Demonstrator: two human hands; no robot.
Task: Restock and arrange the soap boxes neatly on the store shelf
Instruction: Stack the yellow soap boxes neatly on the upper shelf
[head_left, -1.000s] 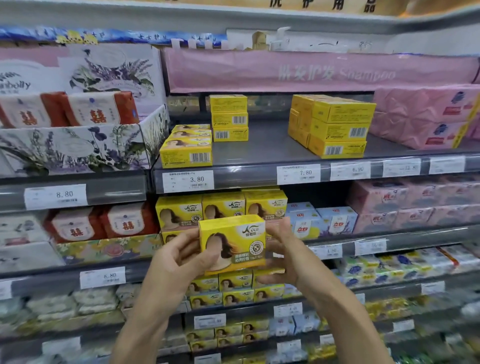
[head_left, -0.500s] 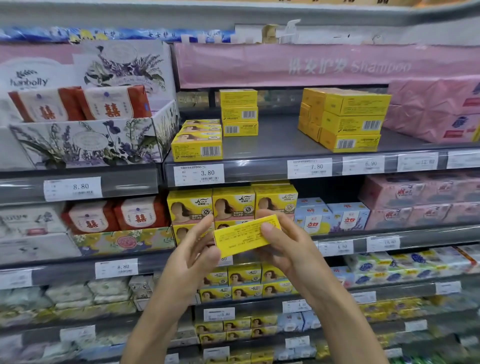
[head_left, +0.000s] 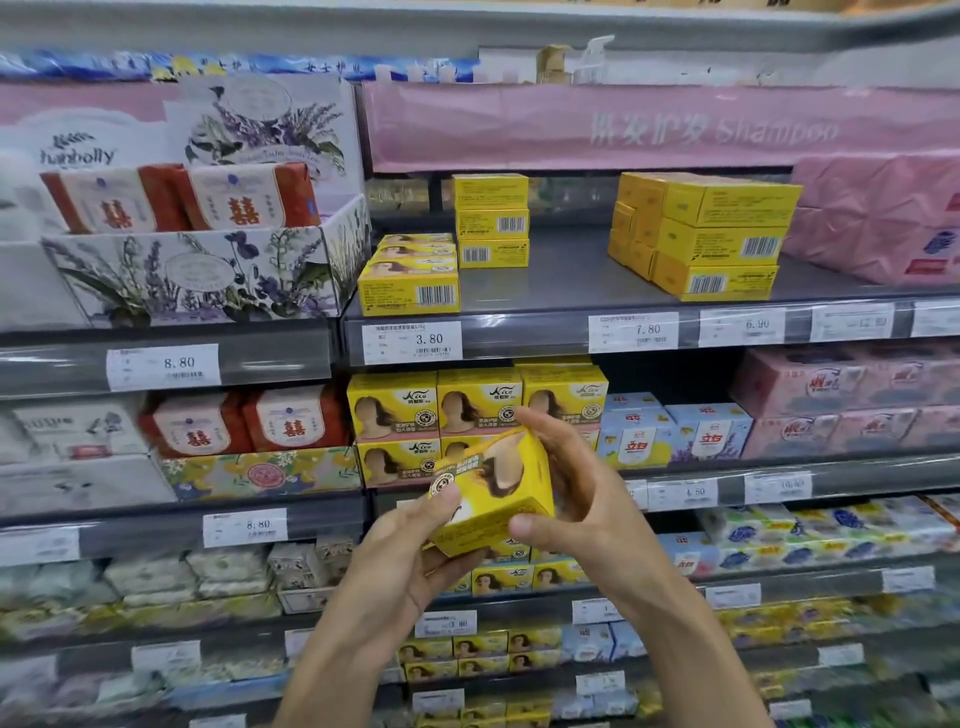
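I hold a yellow soap box (head_left: 493, 493) in front of the shelves, tilted, its printed face turned up and to the left. My left hand (head_left: 410, 551) grips it from below and the left, thumb on the printed face. My right hand (head_left: 571, 493) grips its right side, thumb on the lower corner. Behind it a row of the same yellow boxes (head_left: 472, 405) stands upright on the middle shelf. On the upper shelf (head_left: 545, 291) a short line of yellow boxes (head_left: 410, 280) lies flat, with a small stack (head_left: 491, 221) behind.
A larger stack of yellow boxes (head_left: 711, 234) sits right of centre on the upper shelf, pink packs (head_left: 883, 218) beyond. Red soap packs in a floral tray (head_left: 197, 270) fill the left bay. Blue boxes (head_left: 675, 431) stand right of the yellow row.
Both hands have kept turning the box: its printed front faced me, then a narrow text side, and now the front shows again, tilted. The view has shifted slightly left and down.
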